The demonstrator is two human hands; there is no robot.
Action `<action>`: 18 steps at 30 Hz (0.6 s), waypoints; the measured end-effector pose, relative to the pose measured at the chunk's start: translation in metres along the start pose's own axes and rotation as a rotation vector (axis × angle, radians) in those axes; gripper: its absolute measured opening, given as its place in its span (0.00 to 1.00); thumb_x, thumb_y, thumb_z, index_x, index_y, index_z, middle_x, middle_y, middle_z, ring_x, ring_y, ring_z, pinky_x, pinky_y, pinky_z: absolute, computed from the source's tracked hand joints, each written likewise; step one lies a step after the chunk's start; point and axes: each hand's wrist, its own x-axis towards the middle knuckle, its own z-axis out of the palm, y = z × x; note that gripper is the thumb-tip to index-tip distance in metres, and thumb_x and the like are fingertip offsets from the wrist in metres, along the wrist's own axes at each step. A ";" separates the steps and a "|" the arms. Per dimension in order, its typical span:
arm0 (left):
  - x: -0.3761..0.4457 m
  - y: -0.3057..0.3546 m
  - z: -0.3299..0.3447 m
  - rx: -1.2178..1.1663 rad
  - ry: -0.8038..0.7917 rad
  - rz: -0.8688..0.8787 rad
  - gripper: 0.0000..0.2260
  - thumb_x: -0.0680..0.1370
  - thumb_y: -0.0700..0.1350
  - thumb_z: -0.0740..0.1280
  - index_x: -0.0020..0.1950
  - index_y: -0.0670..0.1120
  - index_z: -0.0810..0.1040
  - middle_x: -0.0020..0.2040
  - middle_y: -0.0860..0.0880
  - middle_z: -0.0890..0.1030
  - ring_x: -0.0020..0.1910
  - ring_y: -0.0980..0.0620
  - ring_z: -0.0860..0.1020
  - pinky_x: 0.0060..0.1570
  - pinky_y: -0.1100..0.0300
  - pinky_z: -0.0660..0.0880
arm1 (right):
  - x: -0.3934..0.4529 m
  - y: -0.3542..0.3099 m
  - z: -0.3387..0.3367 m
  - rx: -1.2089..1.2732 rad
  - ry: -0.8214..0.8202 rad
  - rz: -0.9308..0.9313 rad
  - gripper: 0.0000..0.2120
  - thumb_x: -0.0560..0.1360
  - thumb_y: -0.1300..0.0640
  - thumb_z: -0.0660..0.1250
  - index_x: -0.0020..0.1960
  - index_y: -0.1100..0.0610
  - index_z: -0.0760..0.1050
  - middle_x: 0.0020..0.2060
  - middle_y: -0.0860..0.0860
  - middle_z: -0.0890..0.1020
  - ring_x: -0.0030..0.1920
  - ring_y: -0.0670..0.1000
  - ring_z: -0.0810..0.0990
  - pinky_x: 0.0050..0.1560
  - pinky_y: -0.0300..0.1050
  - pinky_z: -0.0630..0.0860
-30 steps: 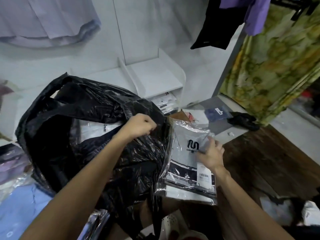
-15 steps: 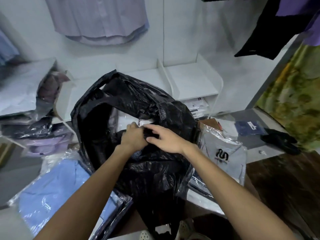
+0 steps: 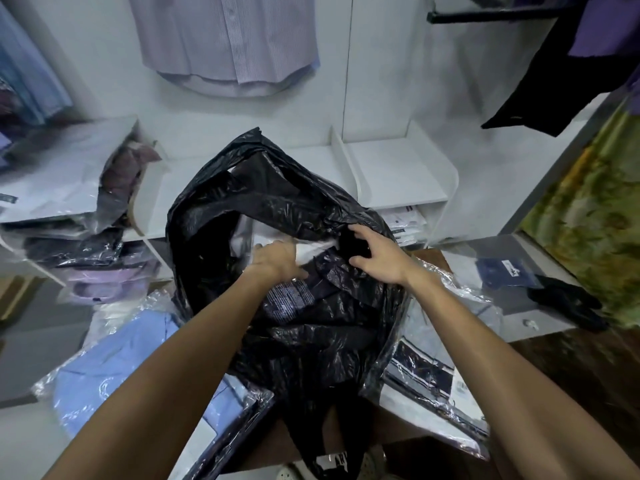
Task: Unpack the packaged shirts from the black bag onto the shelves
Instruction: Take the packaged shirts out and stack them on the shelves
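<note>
The black bag (image 3: 311,334) stands crumpled in the middle with its mouth open toward me. Inside show a white packaged shirt (image 3: 313,250) and a dark packaged shirt (image 3: 294,301) with a printed label. My left hand (image 3: 277,263) reaches into the mouth, fingers curled round the edge of the white package, their tips hidden. My right hand (image 3: 379,259) grips the bag's right rim and holds it aside. A grey packaged shirt (image 3: 429,372) lies against the bag's right side. The white shelves (image 3: 401,174) are just behind the bag.
A blue packaged shirt (image 3: 114,362) lies at lower left. Stacked packaged shirts (image 3: 86,258) fill the left shelves. Folded packages (image 3: 405,220) sit in the lower right cubby. A dark glove (image 3: 568,303) lies on the grey ledge. Shirts hang above.
My right hand let go of the grey packaged shirt, which now lies beside the bag, and moved to the bag's rim, pulling it right. My left hand went deeper inside.
</note>
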 end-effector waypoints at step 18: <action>-0.084 -0.047 -0.170 -0.389 -0.072 0.377 0.14 0.74 0.34 0.73 0.56 0.47 0.85 0.50 0.50 0.86 0.50 0.54 0.81 0.57 0.60 0.74 | 0.001 -0.038 -0.013 0.654 -0.068 -0.081 0.54 0.57 0.39 0.84 0.78 0.46 0.64 0.69 0.47 0.74 0.66 0.45 0.77 0.70 0.48 0.72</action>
